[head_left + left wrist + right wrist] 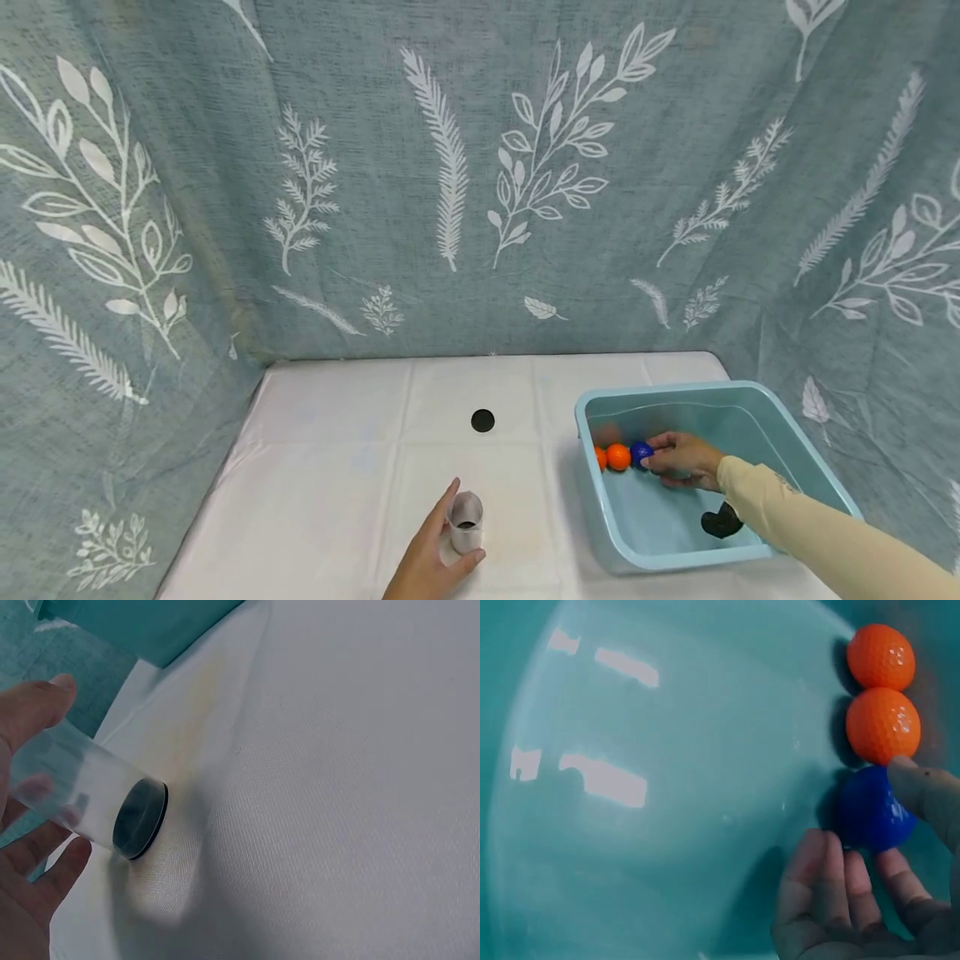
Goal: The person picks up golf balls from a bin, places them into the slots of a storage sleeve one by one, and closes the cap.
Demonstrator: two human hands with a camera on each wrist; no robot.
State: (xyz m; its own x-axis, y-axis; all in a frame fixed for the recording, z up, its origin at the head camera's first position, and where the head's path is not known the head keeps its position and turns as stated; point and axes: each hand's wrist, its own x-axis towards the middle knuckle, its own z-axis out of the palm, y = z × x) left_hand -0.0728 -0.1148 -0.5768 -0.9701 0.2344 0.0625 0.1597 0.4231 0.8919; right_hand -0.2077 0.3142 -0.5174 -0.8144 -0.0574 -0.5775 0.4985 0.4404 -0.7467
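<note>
My left hand (438, 550) holds a clear plastic cylinder (467, 523) with a black base, thumb on one side and fingers on the other. In the left wrist view the cylinder's black end (141, 819) is close over the white cloth. Inside the blue bin, my right hand (686, 460) has its thumb and fingertips around a blue golf ball (874, 810). Two orange golf balls (883, 726) sit in a row beside the blue one, along the bin wall.
The light blue bin (637, 560) stands at the right of the white-covered table (322, 467). A black disc (483, 421) lies farther back on the cloth. A dark object (722, 521) shows below the right sleeve. Leaf-patterned curtains (360, 167) enclose the back and sides.
</note>
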